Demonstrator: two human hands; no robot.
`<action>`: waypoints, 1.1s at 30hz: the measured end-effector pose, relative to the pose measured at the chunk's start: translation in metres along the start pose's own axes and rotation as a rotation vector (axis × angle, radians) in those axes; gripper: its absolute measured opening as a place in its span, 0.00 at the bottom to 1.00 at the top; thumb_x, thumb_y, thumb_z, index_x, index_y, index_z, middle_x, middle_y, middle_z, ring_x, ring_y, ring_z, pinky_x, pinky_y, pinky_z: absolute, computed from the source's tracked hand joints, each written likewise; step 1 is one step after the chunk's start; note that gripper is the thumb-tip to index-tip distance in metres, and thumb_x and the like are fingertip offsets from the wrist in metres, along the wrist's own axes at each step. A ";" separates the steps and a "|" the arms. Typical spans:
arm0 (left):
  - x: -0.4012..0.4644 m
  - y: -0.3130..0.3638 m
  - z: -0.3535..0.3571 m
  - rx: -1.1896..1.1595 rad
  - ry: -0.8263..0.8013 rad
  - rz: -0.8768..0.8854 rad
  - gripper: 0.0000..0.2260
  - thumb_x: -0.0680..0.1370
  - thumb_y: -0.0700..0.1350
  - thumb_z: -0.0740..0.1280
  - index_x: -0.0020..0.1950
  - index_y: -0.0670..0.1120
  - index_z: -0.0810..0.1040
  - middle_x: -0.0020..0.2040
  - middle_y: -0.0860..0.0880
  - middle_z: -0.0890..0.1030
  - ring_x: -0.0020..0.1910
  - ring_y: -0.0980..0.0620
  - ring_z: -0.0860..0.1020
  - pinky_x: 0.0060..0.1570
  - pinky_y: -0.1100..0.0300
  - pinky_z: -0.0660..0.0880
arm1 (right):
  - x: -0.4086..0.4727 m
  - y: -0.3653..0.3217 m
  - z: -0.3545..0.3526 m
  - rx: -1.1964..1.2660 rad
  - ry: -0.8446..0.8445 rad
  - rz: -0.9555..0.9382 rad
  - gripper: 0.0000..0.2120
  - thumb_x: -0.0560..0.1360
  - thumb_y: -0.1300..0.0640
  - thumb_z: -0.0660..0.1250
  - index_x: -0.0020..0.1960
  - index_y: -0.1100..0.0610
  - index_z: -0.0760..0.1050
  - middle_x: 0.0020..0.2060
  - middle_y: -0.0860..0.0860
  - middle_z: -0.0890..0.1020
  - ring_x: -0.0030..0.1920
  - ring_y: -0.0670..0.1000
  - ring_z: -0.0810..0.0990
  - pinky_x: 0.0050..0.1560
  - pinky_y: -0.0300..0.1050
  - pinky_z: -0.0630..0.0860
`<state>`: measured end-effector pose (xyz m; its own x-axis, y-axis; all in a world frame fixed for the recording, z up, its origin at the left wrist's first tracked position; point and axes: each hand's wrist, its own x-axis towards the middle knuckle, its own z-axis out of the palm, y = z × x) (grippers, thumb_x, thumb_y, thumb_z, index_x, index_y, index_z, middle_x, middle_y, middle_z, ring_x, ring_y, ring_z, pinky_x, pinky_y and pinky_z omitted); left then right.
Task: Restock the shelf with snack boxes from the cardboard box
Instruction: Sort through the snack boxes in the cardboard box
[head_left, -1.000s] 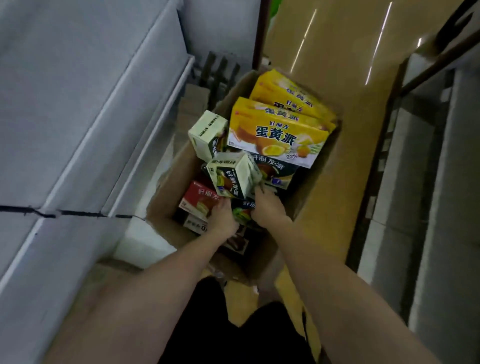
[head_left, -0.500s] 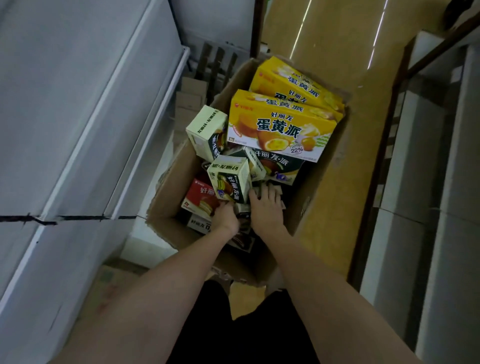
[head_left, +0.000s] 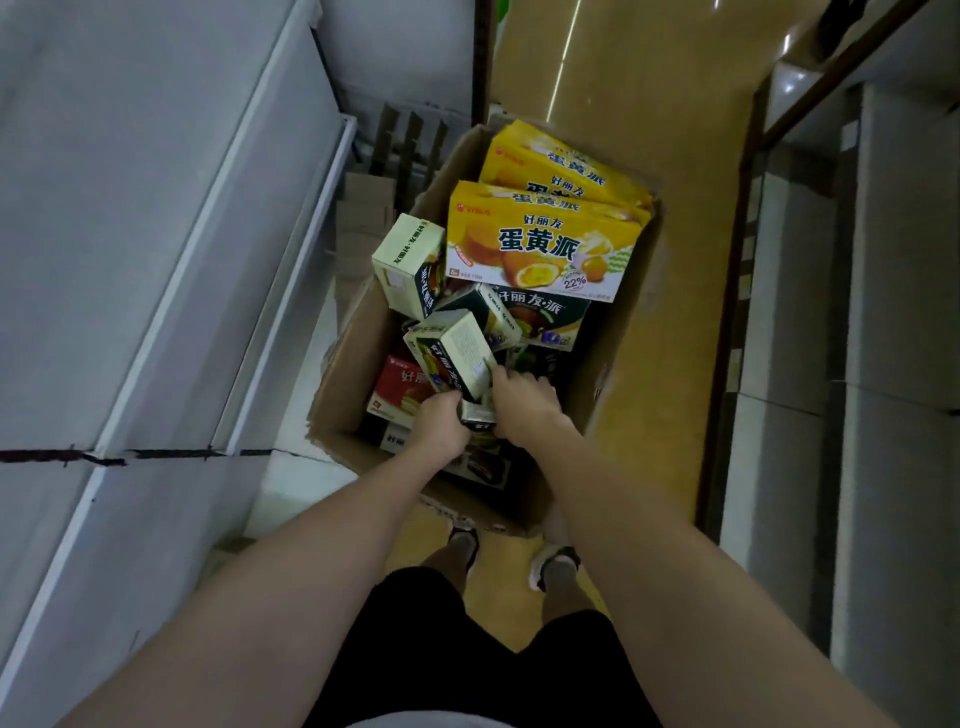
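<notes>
From my head camera: since half a second ago the small pale green box (head_left: 453, 358) has tipped over toward my right and lifted a little, and my right hand (head_left: 524, 402), which lay flat with fingers spread on the dark boxes, has slid left until its fingertips meet the box's lower corner. My left hand (head_left: 440, 423) has stayed low at the box's near end.

The cardboard box (head_left: 618, 364) stands open on the yellow floor (head_left: 670, 156) just ahead of my feet, with grey shelving (head_left: 156, 234) to my left. It is full of snack boxes lying at odd angles. The pale green box is tilted, its printed side panel facing up, right between my hands. Beyond my hands a second pale green box (head_left: 408, 262) leans against two big yellow boxes (head_left: 540, 244) at the far end. A red box (head_left: 397, 389) lies just left of my left hand, and dark boxes (head_left: 535, 317) lie under and beyond my right.

My left hand curls around the bottom end of the tilted box, gripping it. My right hand touches its lower right corner with bent fingers; whether it truly grips there I cannot tell.
</notes>
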<state>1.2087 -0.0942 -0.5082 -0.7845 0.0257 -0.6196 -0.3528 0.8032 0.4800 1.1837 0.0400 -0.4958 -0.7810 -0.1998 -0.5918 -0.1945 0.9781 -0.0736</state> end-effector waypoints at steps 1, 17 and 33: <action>-0.003 0.002 -0.007 0.024 0.000 0.031 0.08 0.75 0.36 0.69 0.53 0.44 0.76 0.53 0.44 0.80 0.54 0.42 0.79 0.50 0.52 0.77 | -0.004 0.001 -0.007 0.029 0.004 0.007 0.28 0.72 0.55 0.72 0.67 0.58 0.63 0.60 0.58 0.77 0.61 0.61 0.75 0.62 0.58 0.69; -0.099 0.145 -0.087 0.106 -0.058 0.570 0.20 0.70 0.27 0.68 0.47 0.48 0.65 0.44 0.49 0.64 0.44 0.53 0.63 0.34 0.59 0.56 | -0.192 0.067 -0.113 0.482 0.329 0.128 0.33 0.61 0.52 0.83 0.59 0.57 0.70 0.46 0.51 0.76 0.47 0.54 0.75 0.39 0.46 0.71; -0.413 0.296 0.157 0.384 -0.322 1.057 0.22 0.72 0.38 0.75 0.65 0.44 0.75 0.61 0.45 0.79 0.60 0.44 0.77 0.53 0.53 0.77 | -0.640 0.137 0.059 0.910 1.072 0.913 0.21 0.72 0.65 0.66 0.63 0.54 0.71 0.53 0.55 0.78 0.50 0.56 0.78 0.38 0.44 0.72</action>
<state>1.5088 0.2263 -0.2079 -0.4102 0.8942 -0.1794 0.6190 0.4175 0.6653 1.6919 0.3055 -0.1749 -0.5353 0.8432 0.0495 0.6049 0.4236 -0.6742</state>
